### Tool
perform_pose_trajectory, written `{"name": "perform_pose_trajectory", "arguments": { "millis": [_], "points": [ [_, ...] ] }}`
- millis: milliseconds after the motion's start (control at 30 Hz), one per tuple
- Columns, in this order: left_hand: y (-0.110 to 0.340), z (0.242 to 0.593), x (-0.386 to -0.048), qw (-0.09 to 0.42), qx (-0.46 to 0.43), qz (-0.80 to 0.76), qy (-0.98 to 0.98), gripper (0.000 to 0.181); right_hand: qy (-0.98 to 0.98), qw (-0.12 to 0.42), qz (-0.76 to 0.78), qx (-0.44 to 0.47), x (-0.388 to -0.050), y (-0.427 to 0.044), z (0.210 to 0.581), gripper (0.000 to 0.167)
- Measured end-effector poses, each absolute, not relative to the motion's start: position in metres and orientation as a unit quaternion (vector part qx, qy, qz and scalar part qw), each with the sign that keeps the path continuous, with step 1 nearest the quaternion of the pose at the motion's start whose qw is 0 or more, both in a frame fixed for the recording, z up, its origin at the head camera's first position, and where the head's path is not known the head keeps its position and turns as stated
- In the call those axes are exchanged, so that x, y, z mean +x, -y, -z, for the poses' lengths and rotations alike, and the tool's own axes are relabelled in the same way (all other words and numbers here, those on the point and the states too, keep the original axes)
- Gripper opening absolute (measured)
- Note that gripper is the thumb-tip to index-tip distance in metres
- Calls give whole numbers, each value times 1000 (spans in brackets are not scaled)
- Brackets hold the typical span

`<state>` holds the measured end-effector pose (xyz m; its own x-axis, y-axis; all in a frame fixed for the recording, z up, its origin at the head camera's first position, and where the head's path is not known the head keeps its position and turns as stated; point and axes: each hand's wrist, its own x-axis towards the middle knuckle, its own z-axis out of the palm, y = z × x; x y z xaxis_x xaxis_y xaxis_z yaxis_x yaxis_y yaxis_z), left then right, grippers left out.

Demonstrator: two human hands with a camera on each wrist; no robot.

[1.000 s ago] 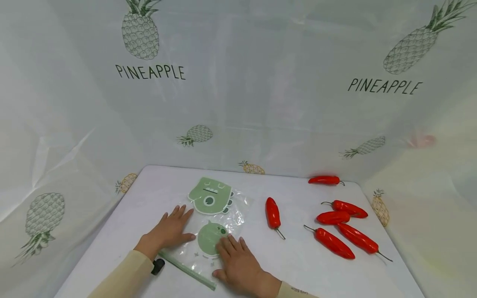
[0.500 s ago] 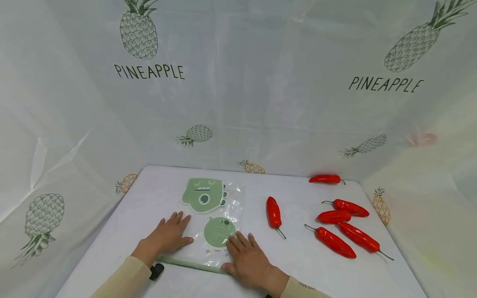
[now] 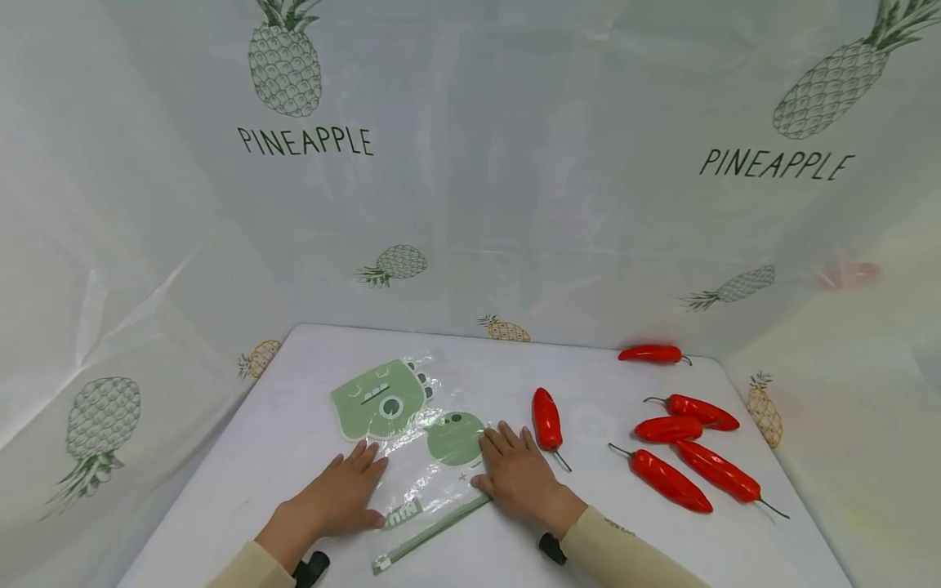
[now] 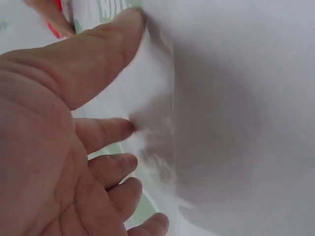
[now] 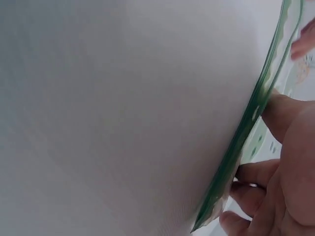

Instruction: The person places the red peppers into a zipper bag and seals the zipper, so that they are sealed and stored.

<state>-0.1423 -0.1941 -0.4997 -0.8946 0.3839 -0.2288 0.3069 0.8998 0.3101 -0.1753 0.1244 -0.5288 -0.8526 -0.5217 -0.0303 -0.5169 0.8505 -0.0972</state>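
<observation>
Bag (image 3: 422, 469), clear with green print, flat at lower centre of the head view, long axis leaning toward upper left, green strip (image 3: 434, 531) along lower end. Left hand (image 3: 341, 492) at left edge, right hand (image 3: 518, 474) at right edge, nearer the strip; fingers of both released, fairly straight. Red pepper (image 3: 546, 418) just beside right fingertips. Left wrist view: thumb at print, upper centre. Right wrist view: thumb at strip, right of frame.

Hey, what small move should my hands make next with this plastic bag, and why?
Probably pinch the green strip with the right hand: that hand rests right by one end of it, the plastic bag looks flat, and the red peppers lie outside it.
</observation>
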Motion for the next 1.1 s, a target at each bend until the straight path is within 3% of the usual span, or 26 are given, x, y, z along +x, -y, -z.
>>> {"name": "perform_pose_trajectory", "arguments": {
  "millis": [400,800,1100],
  "points": [
    [176,513,-127,115,252,-130,-952,94,-963,-10,17,-269,-192,-128,532,71],
    [152,522,-129,64,170,-126,-975,94,-960,16,72,-269,-178,-127,536,68],
    [124,519,-122,62,132,-96,-985,95,-961,26,71,-266,-188,-129,537,66]
  ]
}}
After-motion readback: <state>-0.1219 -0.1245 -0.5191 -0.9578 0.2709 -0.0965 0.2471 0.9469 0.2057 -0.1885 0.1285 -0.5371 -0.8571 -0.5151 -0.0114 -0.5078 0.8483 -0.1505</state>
